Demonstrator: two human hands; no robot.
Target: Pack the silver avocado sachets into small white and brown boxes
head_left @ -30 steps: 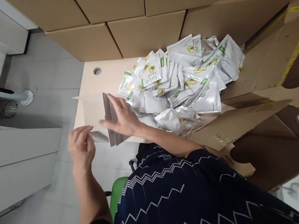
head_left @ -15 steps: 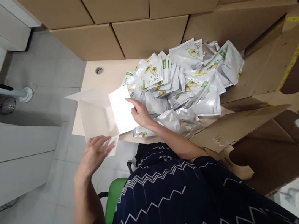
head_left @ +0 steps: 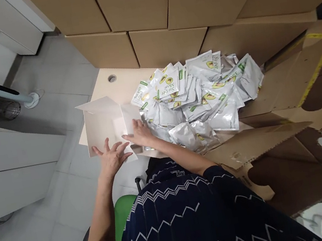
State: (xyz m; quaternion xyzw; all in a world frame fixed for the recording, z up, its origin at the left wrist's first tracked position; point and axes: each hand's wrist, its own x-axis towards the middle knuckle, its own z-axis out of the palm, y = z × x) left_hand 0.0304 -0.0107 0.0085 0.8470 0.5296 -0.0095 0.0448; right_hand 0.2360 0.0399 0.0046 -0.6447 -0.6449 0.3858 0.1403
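White box (head_left: 102, 127): it stands open-topped at the left end of the table (head_left: 100, 90), left of the heap of printed sachets (head_left: 186, 95). Its far flap (head_left: 98, 104) stands out on the far side, and its right flap (head_left: 131, 112) leans out toward the sachets.

Your left hand (head_left: 111, 158) is at the near side; from its fingers, the box's interior lies directly to the far side. Those fingers are spread wide along the near rim, closed on nothing visible. Your right hand (head_left: 141, 135) is at the right flap; from it, the interior lies left. Its thumb stands apart from the fingers and points left toward the box's near right corner. Whether that hand presses on the flap, you cannot tell from this view.

Governing relation: both hands meet at the near right corner, with little between their fingertips. Neither is clearly nearer to the box. No definite long axis can be confirmed; the opening appears roughly square, its sides running left-right and near-far.
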